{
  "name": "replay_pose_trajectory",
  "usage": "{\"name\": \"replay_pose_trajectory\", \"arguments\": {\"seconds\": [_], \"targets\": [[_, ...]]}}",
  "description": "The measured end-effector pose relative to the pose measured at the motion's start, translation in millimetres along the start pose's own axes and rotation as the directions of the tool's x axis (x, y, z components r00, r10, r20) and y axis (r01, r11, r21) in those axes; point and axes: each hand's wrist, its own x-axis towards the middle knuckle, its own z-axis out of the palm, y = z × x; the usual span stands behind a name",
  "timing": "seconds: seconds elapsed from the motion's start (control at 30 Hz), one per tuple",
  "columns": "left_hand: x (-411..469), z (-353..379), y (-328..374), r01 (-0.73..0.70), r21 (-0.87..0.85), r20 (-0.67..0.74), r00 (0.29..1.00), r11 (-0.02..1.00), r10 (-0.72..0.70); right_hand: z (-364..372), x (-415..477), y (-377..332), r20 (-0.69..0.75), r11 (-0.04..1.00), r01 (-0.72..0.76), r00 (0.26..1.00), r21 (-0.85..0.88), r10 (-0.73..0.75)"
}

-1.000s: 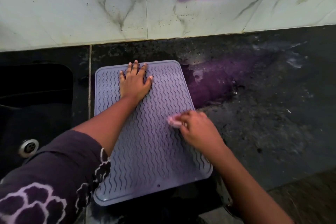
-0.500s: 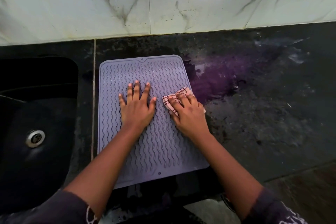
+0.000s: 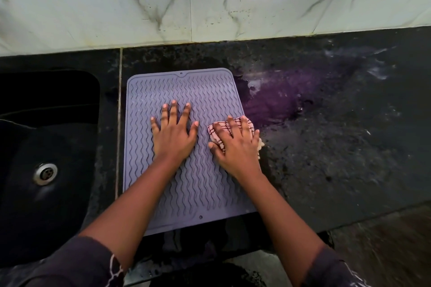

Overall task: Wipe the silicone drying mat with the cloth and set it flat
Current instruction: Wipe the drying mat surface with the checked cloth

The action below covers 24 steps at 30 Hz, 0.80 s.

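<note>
Right hand (image 3: 235,144) presses the bunched cloth (image 3: 247,123) at the mat (image 3: 186,91) edge — wiping underway; left hand (image 3: 173,133), spread flat, holds nothing. Next stroke likely runs inward from the cloth.

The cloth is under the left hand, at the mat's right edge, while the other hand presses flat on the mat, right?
Not quite: the head view shows the cloth under the right hand. The left hand presses flat on the mat.
</note>
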Motion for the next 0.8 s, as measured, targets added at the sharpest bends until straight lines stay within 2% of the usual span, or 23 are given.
{"name": "replay_pose_trajectory", "arguments": {"seconds": [0.2,0.3,0.4,0.47,0.57,0.73,0.8], "targets": [[1.0,1.6,-0.7,0.009,-0.005,-0.004,1.0,1.0,-0.009,-9.6,-59.9,7.7,-0.007,0.997,0.082,0.997,-0.008,-0.082],[1.4,2.2,-1.1,0.01,0.0,-0.015,1.0,1.0,-0.01,-13.8,-91.9,9.8,0.047,0.996,0.09,0.995,-0.027,-0.089],[1.1,1.9,-0.3,0.006,0.001,-0.014,1.0,1.0,-0.006,-19.7,-70.4,13.2,-0.009,0.991,0.013,1.0,0.132,-0.012],[1.3,1.6,-0.4,0.01,-0.006,-0.013,1.0,1.0,-0.01,-18.3,-46.4,9.6,-0.056,0.996,0.004,0.998,0.09,0.001],[0.5,1.5,0.2,0.014,-0.009,-0.019,1.0,1.0,-0.014,-7.2,-33.5,9.8,0.0,1.0,0.024,1.0,0.001,-0.024],[0.5,1.5,0.8,0.016,0.006,-0.016,1.0,1.0,-0.016,-10.6,-87.0,24.8,0.049,0.993,0.116,0.992,0.036,-0.118],[0.7,1.5,0.4,0.021,0.008,-0.008,1.0,1.0,-0.021,-17.5,-110.1,30.0,0.111,0.984,0.167,0.979,0.057,-0.173]]}}
